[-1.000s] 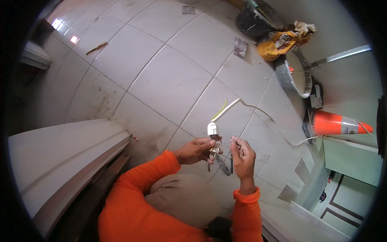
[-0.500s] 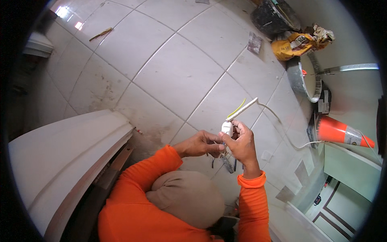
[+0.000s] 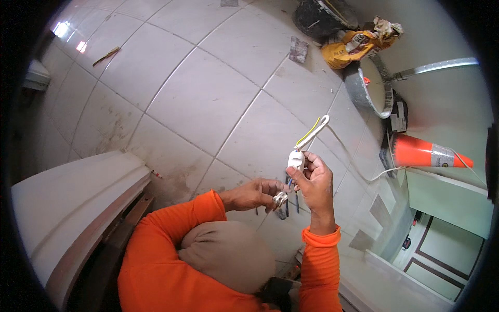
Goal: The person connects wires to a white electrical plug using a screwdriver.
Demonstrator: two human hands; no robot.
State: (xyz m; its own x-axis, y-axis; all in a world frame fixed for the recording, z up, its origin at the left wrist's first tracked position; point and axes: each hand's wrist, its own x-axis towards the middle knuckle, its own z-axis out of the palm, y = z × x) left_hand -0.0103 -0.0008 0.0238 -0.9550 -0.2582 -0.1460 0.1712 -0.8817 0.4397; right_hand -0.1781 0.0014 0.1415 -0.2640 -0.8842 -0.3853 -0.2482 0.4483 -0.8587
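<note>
My right hand (image 3: pixel 318 182) is closed on a white oval plastic fitting (image 3: pixel 296 159), thumb on its near side and fingers behind. A white cable (image 3: pixel 315 130) comes out of its far end, doubles back in a loop and runs away to the right. Beside the cable sticks up a loose yellow-green wire (image 3: pixel 307 133). My left hand (image 3: pixel 249 195) pinches a small shiny metal contact piece (image 3: pixel 281 198). A short blue wire (image 3: pixel 289 182) shows between this piece and the fitting; its exact ends are hard to see.
Tools with dark handles (image 3: pixel 297 203) lie beyond my knee, partly hidden. At right are an orange cone (image 3: pixel 413 151), a grey tub (image 3: pixel 358 88), a yellow bag (image 3: pixel 340 54) and a black bucket (image 3: pixel 317 23). A white panel (image 3: pixel 78 192) stands at left.
My left hand has drawn a little nearer and away from the fitting, so the metal piece and blue wire show more plainly. The whole view has shifted, with the surroundings sliding left.
</note>
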